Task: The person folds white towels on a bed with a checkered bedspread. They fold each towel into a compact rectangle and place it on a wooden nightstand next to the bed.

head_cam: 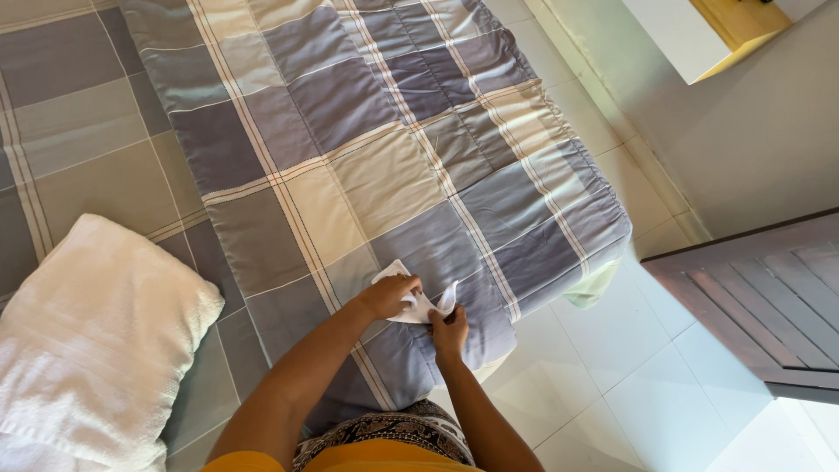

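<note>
Checked quilt [367, 166] covers the bed, a pillow [96, 341] at its left. Both hands, left [389, 295] and right [449, 330], pinch a small white cloth [421, 306] near the bed's corner; keeping its edges taut and aligned would likely fold it neatly.

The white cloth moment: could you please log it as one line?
left hand: holds white cloth | right hand: holds cloth edge | under: checked blanket | beside: white pillow
</note>
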